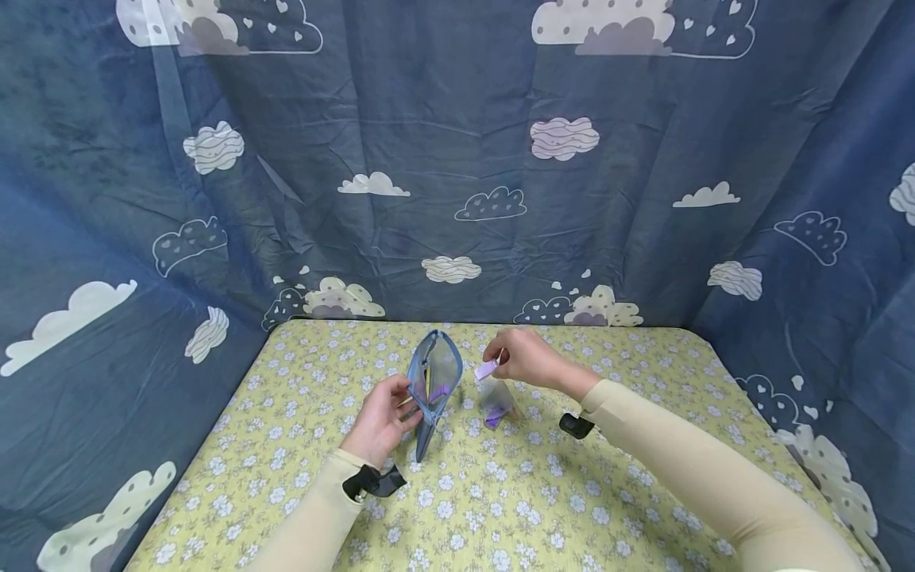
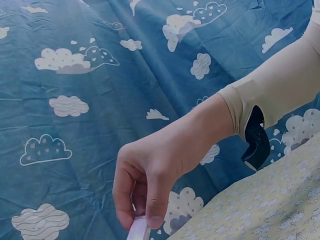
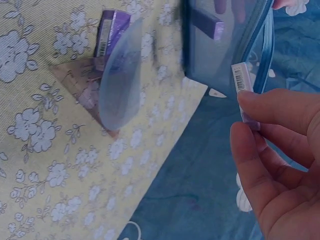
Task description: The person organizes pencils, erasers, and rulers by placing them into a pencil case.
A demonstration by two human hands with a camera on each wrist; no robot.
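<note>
A blue-edged, see-through zip pouch [image 1: 436, 369] stands with its mouth spread, and my left hand [image 1: 382, 421] holds it by its left side. Inside it show a long yellow thing, perhaps a pencil, and a purple block [image 3: 207, 24]. To the right of the pouch, my right hand [image 1: 525, 357] pinches a small pale-purple eraser [image 3: 242, 82] with a barcode between thumb and fingertips. In the right wrist view the eraser overlaps the pouch's zip edge. Below that hand lie a clear protractor [image 3: 122, 82], an orange-brown set square [image 3: 80, 87] and another purple block [image 3: 112, 32].
A yellow floral cloth [image 1: 557, 492] covers the table. Dark blue curtains [image 1: 429, 246] with cloud prints hang behind it and along both sides. Black straps [image 1: 373, 481] go round both wrists over the cream sleeves.
</note>
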